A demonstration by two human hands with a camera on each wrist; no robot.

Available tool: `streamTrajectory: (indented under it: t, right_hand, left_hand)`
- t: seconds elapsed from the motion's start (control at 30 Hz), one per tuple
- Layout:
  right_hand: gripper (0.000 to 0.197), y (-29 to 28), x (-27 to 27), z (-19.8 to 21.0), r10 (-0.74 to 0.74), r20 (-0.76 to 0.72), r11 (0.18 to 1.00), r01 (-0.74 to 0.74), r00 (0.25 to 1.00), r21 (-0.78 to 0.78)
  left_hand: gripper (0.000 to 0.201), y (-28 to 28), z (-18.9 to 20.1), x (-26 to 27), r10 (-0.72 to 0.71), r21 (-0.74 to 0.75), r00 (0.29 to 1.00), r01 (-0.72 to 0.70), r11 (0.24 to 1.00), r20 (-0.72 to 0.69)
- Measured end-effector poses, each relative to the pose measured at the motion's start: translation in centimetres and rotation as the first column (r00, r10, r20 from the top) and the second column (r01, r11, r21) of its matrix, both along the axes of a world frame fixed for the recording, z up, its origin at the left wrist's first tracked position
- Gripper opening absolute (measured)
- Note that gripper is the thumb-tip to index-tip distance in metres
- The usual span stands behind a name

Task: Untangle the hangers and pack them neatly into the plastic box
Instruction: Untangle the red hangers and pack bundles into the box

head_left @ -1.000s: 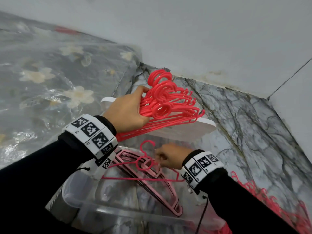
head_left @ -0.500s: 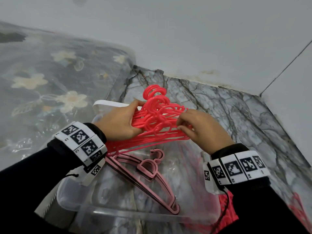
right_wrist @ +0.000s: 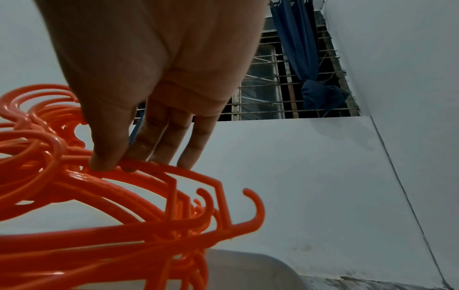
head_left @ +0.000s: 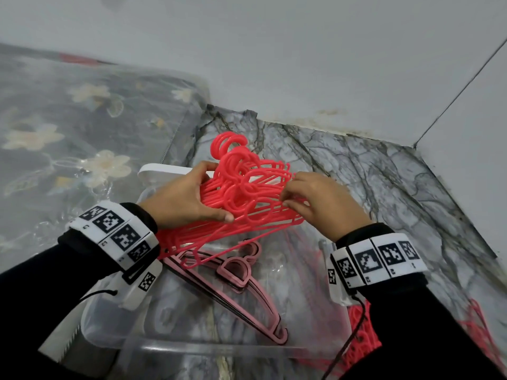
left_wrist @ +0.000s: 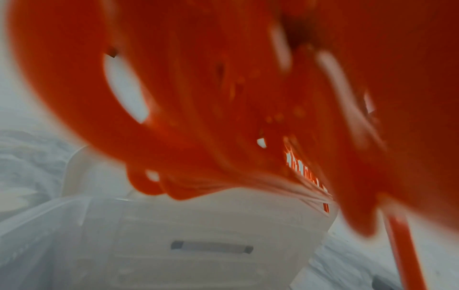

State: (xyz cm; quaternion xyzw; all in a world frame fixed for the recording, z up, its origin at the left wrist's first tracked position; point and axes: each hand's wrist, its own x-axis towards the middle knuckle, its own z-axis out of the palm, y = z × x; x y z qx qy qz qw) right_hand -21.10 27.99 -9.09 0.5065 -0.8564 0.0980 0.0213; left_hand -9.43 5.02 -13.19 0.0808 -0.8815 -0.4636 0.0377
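A bundle of several red plastic hangers (head_left: 247, 193) hangs above the clear plastic box (head_left: 208, 349). My left hand (head_left: 186, 201) grips the bundle's left side, thumb underneath. My right hand (head_left: 315, 198) pinches the right shoulder of the bundle with thumb and fingertips (right_wrist: 101, 162). In the right wrist view the red hangers (right_wrist: 99, 225) fan out below the fingers. The left wrist view is filled by blurred red hangers (left_wrist: 223, 98) over the box (left_wrist: 198, 235). Pink hangers (head_left: 238, 286) lie flat inside the box.
The box's white lid (head_left: 164, 171) stands behind the bundle. More red hangers (head_left: 362, 341) lie on the marble floor (head_left: 384, 187) at the right. A floral plastic-covered surface (head_left: 68, 146) is at the left. White walls (head_left: 301, 64) meet in a corner beyond.
My right hand rose from the box to the bundle and now pinches its right side. The bundle sits a little lower and closer.
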Motion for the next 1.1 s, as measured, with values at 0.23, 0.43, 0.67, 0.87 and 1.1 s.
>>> streamTrajectory:
  t: [0.23,0.43,0.67,0.87,1.1]
  right_hand:
    - [0.014,-1.1,1.1,-0.2,-0.012,-0.030,1.000,0.012,0.999,-0.002]
    - [0.019,-1.4,1.0,-0.6,-0.035,-0.051,0.999,0.033,0.998,-0.030]
    - [0.075,-1.7,0.1,-2.6,-0.091,-0.085,0.992,0.098,0.992,0.084]
    - [0.072,-3.2,0.1,-4.2,-0.047,-0.041,0.995,0.050,0.998,0.084]
    - [0.045,-4.0,0.3,-4.5,-0.034,0.004,0.997,0.034,0.999,0.065]
  left_hand:
    - [0.095,0.4,-0.1,0.1,-0.030,-0.007,0.999,0.030,1.000,0.025]
    - [0.079,0.5,-0.2,-0.1,0.021,-0.083,1.000,-0.019,0.996,0.017]
    - [0.068,1.3,0.0,0.3,0.017,-0.206,1.000,-0.018,0.978,-0.009]
    - [0.070,2.2,-0.3,0.4,-0.090,-0.186,0.996,0.083,0.979,-0.029]
    - [0.062,1.6,-0.3,0.7,-0.070,-0.500,0.997,0.050,0.865,-0.022]
